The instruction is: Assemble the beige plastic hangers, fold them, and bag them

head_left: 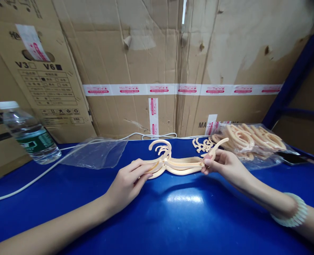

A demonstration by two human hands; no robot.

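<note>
On the blue desk (172,219), near the middle, a small stack of peach plastic hangers (178,164) lies flat. The left hand (127,182) pinches the stack's left end, and the right hand (224,163) pinches its right end; both grips are closed on it. The hangers look light, thin and a bit bendy, so the ends seem good spots to hold. Far right, a clear bag (252,143) holds more hangers. Far left lies an empty-looking bag (95,154), then a water bottle (30,134).
</note>
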